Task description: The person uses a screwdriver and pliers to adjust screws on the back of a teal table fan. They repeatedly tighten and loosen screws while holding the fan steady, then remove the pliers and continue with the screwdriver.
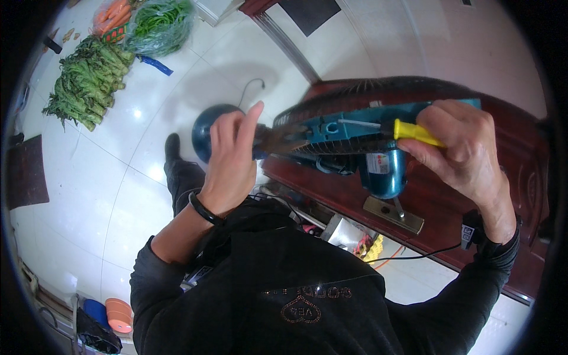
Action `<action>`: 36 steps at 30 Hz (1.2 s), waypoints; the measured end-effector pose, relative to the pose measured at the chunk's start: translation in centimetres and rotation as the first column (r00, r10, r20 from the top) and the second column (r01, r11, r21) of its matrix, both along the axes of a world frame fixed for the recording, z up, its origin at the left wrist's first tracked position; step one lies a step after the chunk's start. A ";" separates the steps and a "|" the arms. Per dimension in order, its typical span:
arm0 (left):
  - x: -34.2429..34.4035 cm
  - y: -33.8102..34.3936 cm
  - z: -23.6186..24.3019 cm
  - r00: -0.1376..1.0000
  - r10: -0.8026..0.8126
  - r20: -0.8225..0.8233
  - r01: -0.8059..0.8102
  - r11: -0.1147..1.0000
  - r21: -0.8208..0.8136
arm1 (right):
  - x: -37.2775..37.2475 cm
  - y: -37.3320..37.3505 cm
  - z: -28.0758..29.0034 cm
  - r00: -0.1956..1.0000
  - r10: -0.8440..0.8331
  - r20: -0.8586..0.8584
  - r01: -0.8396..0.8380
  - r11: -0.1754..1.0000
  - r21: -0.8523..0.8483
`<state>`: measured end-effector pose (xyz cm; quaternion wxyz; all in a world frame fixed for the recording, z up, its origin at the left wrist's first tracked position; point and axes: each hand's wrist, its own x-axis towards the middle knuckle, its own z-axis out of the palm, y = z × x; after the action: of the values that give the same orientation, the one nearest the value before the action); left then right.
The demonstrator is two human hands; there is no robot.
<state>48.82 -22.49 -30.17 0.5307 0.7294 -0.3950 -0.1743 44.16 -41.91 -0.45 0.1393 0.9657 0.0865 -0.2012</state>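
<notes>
My right hand [455, 142] grips a yellow-handled screwdriver [414, 131], its thin shaft lying along a teal strip [355, 125] of a standing fan. The fan's black wire guard [331, 146], teal motor housing [381, 174] and round dark base [204, 133] are around it. My left hand [232, 160] is curled on a dark brownish part of the fan beside the base, with one finger raised; the exact part is partly hidden by the hand. Behind and under the fan is a dark red wooden panel [503, 207] with a metal plate [378, 213].
At upper left on the tiled floor [148, 106] lie leafy stalks [86, 83], bagged greens [160, 26] and carrots [112, 18]. A dark board [26, 174] is at left, orange and blue containers [118, 313] at lower left. Cables and small items [349, 236] sit below the panel.
</notes>
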 end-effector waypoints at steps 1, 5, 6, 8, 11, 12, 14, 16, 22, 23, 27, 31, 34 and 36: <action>0.0 -0.2 0.0 1.000 0.018 0.026 -0.018 1.000 -0.001 | -0.1 -0.1 -0.1 1.000 0.003 0.006 -0.003 1.000 0.001; 0.0 -0.5 0.0 0.986 0.080 0.150 -0.087 0.995 0.039 | -0.4 -0.3 -0.1 1.000 -0.020 0.008 0.020 1.000 0.017; 0.0 -0.6 0.0 0.981 0.087 0.175 -0.097 0.994 0.052 | -0.5 -0.3 -0.1 1.000 -0.016 0.002 0.016 1.000 0.002; 0.1 -0.7 -0.1 0.968 0.108 0.228 -0.127 0.989 0.070 | -0.6 -0.4 0.0 1.000 -0.030 0.004 0.030 0.999 0.013; 0.3 -0.9 0.0 0.955 0.124 0.269 -0.150 0.985 0.079 | -0.6 -0.5 0.0 1.000 -0.014 0.003 0.014 1.000 0.005; 0.4 -0.9 0.0 0.956 0.124 0.265 -0.151 0.985 0.083 | -0.6 -0.6 0.0 1.000 -0.011 0.003 0.011 1.000 0.004; 0.4 -0.9 0.1 0.958 0.124 0.258 -0.152 0.984 0.092 | -0.6 -0.7 -0.1 1.000 -0.004 0.002 0.004 1.000 0.004; 0.3 -0.8 0.2 0.966 0.108 0.234 -0.139 0.983 0.118 | -0.6 -0.8 -0.1 1.000 0.008 0.015 -0.008 1.000 0.004; 0.1 -1.2 -0.1 0.969 0.085 0.232 -0.104 0.992 0.072 | -0.6 -1.0 0.0 1.000 -0.012 -0.011 0.012 1.000 0.001; 0.1 -1.3 -0.3 0.963 0.090 0.254 -0.108 0.993 0.058 | -0.6 -1.0 0.0 1.000 -0.018 -0.012 0.018 1.000 0.005; 0.4 -1.2 -0.6 0.996 0.016 0.089 -0.024 0.996 0.087 | -0.5 -0.9 0.0 0.998 -0.055 -0.035 0.056 0.998 0.031; 0.9 -1.1 -1.0 0.997 -0.027 0.072 0.023 0.998 0.057 | 0.1 -0.7 0.1 0.998 -0.055 -0.027 0.056 0.997 0.047; 0.9 -1.2 -1.4 0.998 -0.027 0.063 0.028 1.000 -0.013 | 0.8 -0.5 0.6 0.996 -0.075 -0.046 0.077 0.996 0.044; 0.8 -1.3 -1.5 0.998 -0.026 0.058 0.029 0.999 -0.039 | 1.1 -0.4 0.8 0.995 -0.087 -0.054 0.090 0.995 0.047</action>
<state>49.65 -23.77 -31.66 0.5310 0.7179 -0.4234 -0.1526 45.28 -42.26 0.36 0.1042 0.9662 0.0521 -0.2299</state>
